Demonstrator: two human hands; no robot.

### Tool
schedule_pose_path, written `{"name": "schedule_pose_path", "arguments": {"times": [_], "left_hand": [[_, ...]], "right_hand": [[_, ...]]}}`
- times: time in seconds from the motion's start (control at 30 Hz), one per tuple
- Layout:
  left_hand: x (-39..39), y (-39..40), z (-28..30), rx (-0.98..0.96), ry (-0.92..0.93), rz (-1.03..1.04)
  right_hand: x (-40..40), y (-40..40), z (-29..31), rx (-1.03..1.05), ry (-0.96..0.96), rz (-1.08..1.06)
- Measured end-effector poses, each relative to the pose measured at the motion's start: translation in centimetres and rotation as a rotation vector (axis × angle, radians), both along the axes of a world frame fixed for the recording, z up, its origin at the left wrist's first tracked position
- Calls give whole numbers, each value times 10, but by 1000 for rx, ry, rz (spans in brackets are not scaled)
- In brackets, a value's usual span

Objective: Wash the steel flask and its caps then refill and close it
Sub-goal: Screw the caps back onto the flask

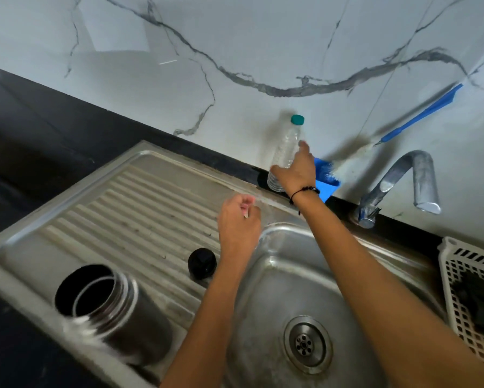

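Note:
The steel flask [115, 312] stands uncapped on the ribbed drainboard [129, 208] at the lower left, its mouth open. A black cap [202, 263] lies on the drainboard to its right. My left hand [239, 225] hovers just beyond the cap with its fingers curled; whether it holds something small is unclear. My right hand [298, 170] reaches to the back wall and grips the lower half of a clear plastic bottle [287, 144] with a teal cap, standing on the dark counter.
The sink basin [268, 289] with its drain [308, 344] lies under my arms. A steel faucet [397, 177] stands at the back right. A blue long-handled brush [420, 116] leans in a blue holder [326, 183]. A white plastic basket [470, 275] sits at the right edge.

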State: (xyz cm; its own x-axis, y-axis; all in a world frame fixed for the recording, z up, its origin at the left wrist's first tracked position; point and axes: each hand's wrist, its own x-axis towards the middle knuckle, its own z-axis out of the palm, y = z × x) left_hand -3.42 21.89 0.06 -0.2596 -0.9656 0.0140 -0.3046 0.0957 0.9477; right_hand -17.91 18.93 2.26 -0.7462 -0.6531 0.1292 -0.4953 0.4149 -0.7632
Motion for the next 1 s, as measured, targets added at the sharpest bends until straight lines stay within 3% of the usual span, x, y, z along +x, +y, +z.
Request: {"name": "schedule_pose_path", "arguments": {"times": [0.17, 0.3, 0.43, 0.57, 0.7, 0.83, 0.93, 1.0], "left_hand": [[37, 26, -14, -114, -42, 152], [70, 54, -28, -174, -60, 182], [96, 82, -30, -134, -91, 162], [119, 106, -25, -265, -93, 92], [143, 121, -13, -470, -65, 91], [167, 129, 10, -657, -5, 128], [187, 127, 26, -778, 53, 206], [201, 122, 35, -759, 109, 285]], "right_hand": [[68, 47, -36, 23, 63, 244], [105, 75, -59, 48, 102, 597], [128, 71, -76, 263, 291, 946], [150, 62, -75, 530, 504, 950], [158, 61, -71, 547, 486, 880], [158, 61, -50, 360, 369, 772], [161, 69, 4, 88, 177, 706], [169, 83, 50, -64, 28, 747]]}}
